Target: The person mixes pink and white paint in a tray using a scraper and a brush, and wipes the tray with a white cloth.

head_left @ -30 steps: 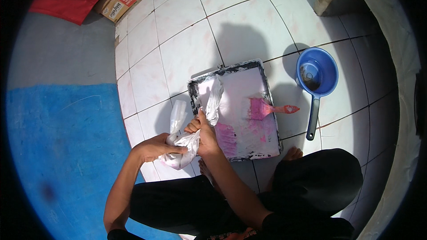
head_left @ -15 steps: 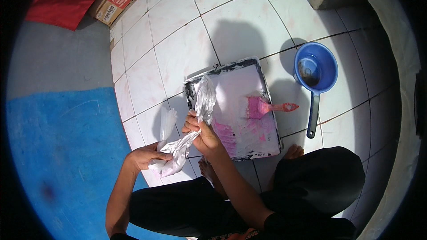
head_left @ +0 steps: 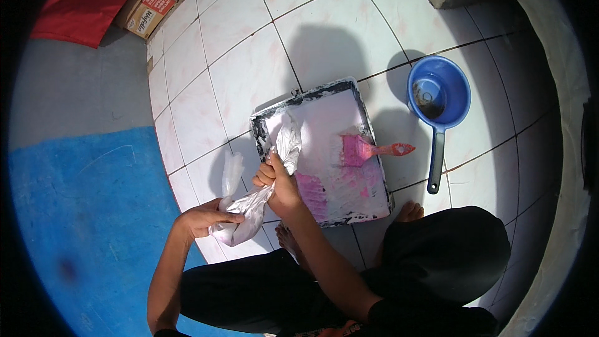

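Observation:
A crumpled, shiny white plastic bag (head_left: 253, 209) with a pinkish bottom is stretched between my hands. My left hand (head_left: 203, 218) grips its lower, fuller end, thumb on top; a clear, stiff-looking fold of plastic (head_left: 232, 171) sticks up beside it. The fingers of my right hand (head_left: 279, 184) are wrapped around the bag's narrow middle, and its upper end rises past the fist over the paint tray (head_left: 257, 140). White to pale pink paint covers the black-edged tray. A pink-loaded paintbrush (head_left: 359, 151) lies in it, its red handle crossing the right rim.
To the right of the tray stands a blue dipper (head_left: 458, 87) with a dark handle and some murky residue inside. White floor tiles (head_left: 249, 50) surround them. A blue-and-grey wall (head_left: 87, 206), a red cloth (head_left: 81, 0) and a cardboard box (head_left: 146, 12) are at the left.
Both hands keep their grip on the bag, with only slight movement; the lower part looks a little more bunched. The tray, brush and dipper appear shifted slightly left as the view moves.

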Available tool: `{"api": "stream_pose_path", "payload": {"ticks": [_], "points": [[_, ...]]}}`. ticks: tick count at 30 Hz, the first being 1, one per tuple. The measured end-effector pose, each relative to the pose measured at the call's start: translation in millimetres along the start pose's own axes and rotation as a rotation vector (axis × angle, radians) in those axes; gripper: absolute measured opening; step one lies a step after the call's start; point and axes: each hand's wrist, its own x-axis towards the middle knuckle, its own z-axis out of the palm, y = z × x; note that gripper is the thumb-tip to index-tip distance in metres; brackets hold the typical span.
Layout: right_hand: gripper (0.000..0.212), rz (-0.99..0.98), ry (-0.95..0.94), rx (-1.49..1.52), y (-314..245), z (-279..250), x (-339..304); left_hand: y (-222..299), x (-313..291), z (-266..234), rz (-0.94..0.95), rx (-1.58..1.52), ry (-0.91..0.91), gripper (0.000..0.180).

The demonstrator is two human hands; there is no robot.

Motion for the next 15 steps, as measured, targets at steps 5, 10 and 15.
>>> {"api": "stream_pose_path", "payload": {"ticks": [5, 10, 15], "points": [[0.029, 0.052, -0.323, 0.184, -8.9, 14.8, -11.6, -9.3, -11.7, -19.4, 0.044, -0.161, -0.09, 0.069], [0.025, -0.004, -0.335, 0.475, 1.4, -3.1, 11.6, -18.9, -4.8, -28.1, 0.044, -0.216, -0.133, 0.062], [0.024, -0.066, -0.119, 0.367, -1.0, 3.8, 13.6, -16.6, 3.0, -24.8, 0.012, -0.217, -0.072, 0.058]]}}
